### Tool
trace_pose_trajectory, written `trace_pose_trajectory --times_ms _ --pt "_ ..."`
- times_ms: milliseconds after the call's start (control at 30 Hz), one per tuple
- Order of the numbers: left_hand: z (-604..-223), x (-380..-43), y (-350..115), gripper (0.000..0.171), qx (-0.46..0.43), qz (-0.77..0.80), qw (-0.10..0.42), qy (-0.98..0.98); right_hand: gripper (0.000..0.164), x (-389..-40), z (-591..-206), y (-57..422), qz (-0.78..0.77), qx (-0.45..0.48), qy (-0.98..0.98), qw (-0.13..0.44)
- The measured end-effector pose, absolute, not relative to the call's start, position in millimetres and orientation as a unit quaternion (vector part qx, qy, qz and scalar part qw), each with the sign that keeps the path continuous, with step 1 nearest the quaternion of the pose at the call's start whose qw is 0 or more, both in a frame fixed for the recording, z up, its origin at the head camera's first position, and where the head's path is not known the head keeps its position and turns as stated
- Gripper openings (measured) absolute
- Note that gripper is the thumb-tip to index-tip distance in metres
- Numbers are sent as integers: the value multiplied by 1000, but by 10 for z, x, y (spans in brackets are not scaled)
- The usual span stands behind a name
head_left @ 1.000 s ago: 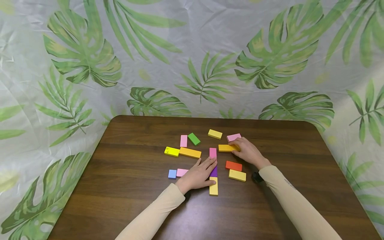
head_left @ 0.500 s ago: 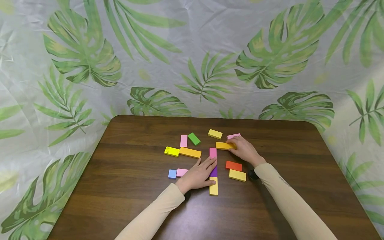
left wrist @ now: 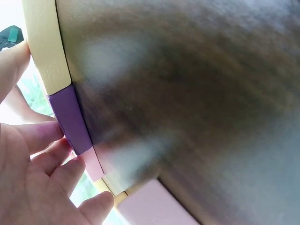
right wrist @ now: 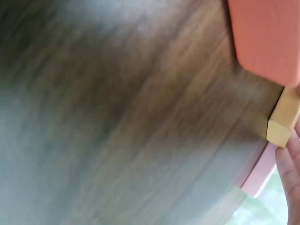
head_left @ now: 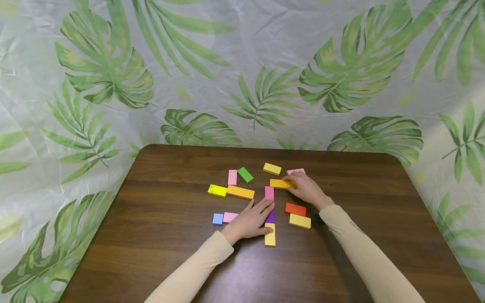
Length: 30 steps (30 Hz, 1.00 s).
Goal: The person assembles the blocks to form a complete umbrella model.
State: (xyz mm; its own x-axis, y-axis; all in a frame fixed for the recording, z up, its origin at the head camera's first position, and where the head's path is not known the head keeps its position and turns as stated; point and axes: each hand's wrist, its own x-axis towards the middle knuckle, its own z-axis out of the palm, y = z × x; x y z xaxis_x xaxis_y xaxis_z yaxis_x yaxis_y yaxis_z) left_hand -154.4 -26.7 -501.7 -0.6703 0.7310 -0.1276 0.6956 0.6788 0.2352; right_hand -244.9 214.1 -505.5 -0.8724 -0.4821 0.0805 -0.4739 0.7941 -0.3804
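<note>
Tabletop (head_left: 170, 261) (brown woodgrain) under 2 orange blocks (head_left: 278, 184), leaf-printed cloth (head_left: 242, 84) behind.

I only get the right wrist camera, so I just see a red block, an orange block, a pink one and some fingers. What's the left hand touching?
Observer: The left hand has its fingers touching a purple block.
Operator: Cool! I can't see the other end of my orange block. What's near it?
Observer: In the head view, a bright pink block lies right by its left end.
</note>
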Motion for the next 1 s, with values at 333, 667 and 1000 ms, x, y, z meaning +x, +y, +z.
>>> trace_pose_trajectory --times_ms 333,667,1000 --pt "-5013 -1535 -269 75 392 87 107 909 36 -2467 -5012 2150 -187 -273 943 37" --pt "-5022 -1527 -267 75 394 85 103 909 36 -2452 -5023 2152 -188 -277 942 36" --pt "-5020 -1518 -272 75 393 79 101 910 35 -2458 -5039 2153 -183 -278 942 35"
